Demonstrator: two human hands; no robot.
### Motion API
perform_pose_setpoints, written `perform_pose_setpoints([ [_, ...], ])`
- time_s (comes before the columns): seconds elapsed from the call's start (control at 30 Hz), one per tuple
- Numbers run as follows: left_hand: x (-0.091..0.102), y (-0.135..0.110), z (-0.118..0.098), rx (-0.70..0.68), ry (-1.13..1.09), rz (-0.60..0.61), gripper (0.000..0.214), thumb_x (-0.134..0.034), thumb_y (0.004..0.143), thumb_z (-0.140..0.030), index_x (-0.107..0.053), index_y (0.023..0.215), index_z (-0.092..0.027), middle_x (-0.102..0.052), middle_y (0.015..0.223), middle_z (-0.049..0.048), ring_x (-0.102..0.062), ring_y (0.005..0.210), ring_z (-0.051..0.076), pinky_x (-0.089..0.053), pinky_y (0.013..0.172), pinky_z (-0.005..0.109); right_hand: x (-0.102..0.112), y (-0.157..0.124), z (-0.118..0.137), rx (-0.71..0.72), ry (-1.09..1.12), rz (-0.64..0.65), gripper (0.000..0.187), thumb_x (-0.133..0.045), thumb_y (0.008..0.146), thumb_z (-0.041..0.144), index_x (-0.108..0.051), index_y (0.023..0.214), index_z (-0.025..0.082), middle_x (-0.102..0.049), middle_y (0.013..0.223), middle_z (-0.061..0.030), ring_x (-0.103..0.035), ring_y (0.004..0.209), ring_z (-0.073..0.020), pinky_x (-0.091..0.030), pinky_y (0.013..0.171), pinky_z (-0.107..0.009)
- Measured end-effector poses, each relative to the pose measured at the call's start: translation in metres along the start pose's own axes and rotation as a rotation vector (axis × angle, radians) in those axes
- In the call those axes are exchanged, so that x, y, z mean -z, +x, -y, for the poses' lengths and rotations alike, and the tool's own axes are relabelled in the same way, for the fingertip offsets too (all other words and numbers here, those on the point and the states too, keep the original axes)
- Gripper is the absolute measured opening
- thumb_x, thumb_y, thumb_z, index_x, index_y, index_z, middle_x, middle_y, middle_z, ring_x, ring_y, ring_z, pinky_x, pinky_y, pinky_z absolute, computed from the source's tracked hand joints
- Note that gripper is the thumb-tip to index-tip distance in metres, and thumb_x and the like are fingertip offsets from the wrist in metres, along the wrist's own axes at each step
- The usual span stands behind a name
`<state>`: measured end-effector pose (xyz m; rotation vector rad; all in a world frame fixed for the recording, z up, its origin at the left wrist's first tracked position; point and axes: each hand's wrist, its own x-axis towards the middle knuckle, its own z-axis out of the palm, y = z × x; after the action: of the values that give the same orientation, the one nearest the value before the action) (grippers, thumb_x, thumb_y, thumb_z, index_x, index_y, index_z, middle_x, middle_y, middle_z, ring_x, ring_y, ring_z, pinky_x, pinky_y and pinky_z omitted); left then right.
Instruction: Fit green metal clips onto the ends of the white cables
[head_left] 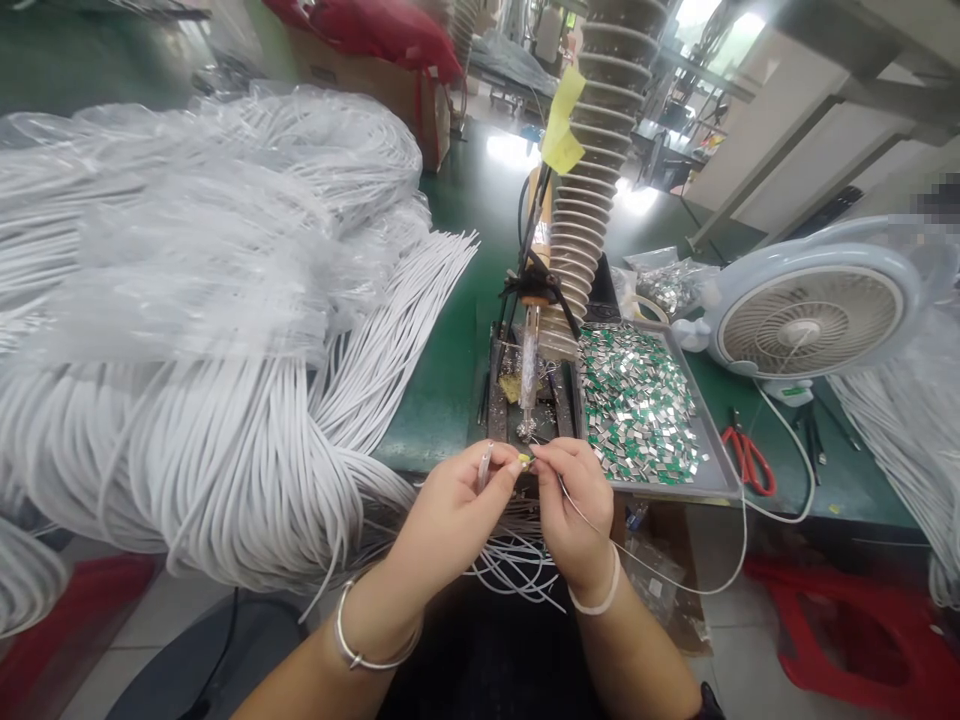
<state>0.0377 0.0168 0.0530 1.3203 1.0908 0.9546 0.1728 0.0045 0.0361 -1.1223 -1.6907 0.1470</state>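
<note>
My left hand (461,505) is closed in a pinch beside a small yellow-green piece (523,459) at its fingertips; its exact kind is too small to make out. Facing it, my right hand (576,505) pinches a thin pale wire (660,576), which loops out to the right over the table edge. The fingertips of both hands nearly meet. Just beyond them a soldering iron (529,350) stands upright in a stand, its tip pointing down at a clump of silvery solder (527,428).
A grey tray (716,455) of small green-and-silver connector boards (637,400) lies right of the iron. Red-handled cutters (750,462) and a fan (814,310) stand farther right. White cable bundles (225,440) fill the left. A ribbed hose (600,150) hangs behind the iron.
</note>
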Motion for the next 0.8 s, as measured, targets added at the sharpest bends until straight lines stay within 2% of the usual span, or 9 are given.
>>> perform_pose_setpoints([
  [0.2,-0.002,0.001,-0.005,0.012,-0.068,0.000,0.014,-0.053,0.078,-0.021,-0.049,0.065,-0.019,-0.060,0.084,0.0023,-0.057,0.078,0.016,-0.044,0.073,0.028,-0.002,-0.005,0.000,0.019,0.008,0.015,0.029,-0.041,0.086,0.007,-0.055,0.109,0.018,-0.063,0.094,-0.0091,-0.062,0.091,-0.0193,-0.056,0.077,-0.038],
  [0.37,-0.004,0.004,-0.011,0.023,-0.048,-0.052,0.012,-0.054,0.076,-0.020,-0.049,0.065,-0.019,-0.060,0.084,0.0028,-0.058,0.078,0.016,-0.044,0.070,0.027,-0.003,-0.010,0.001,-0.108,0.071,-0.100,0.026,-0.042,0.087,0.008,-0.054,0.107,0.018,-0.066,0.091,-0.0066,-0.066,0.075,-0.0140,-0.059,0.068,-0.030],
  [0.6,-0.005,0.007,-0.014,0.013,-0.035,-0.110,0.009,-0.052,0.076,-0.020,-0.051,0.067,-0.019,-0.061,0.083,0.0024,-0.057,0.070,0.014,-0.045,0.064,0.025,0.000,-0.006,0.000,-0.009,0.112,-0.039,0.026,-0.044,0.085,0.005,-0.058,0.102,0.019,-0.068,0.095,-0.0076,-0.066,0.092,-0.0179,-0.057,0.079,-0.036],
  [0.8,-0.005,0.007,-0.016,-0.001,0.011,-0.129,0.008,-0.053,0.076,-0.020,-0.052,0.068,-0.019,-0.062,0.082,0.0024,-0.056,0.066,0.013,-0.045,0.062,0.025,-0.001,-0.001,0.002,0.034,0.104,-0.039,0.026,-0.046,0.084,0.003,-0.059,0.100,0.018,-0.068,0.096,-0.0094,-0.065,0.094,-0.0181,-0.057,0.080,-0.036],
])
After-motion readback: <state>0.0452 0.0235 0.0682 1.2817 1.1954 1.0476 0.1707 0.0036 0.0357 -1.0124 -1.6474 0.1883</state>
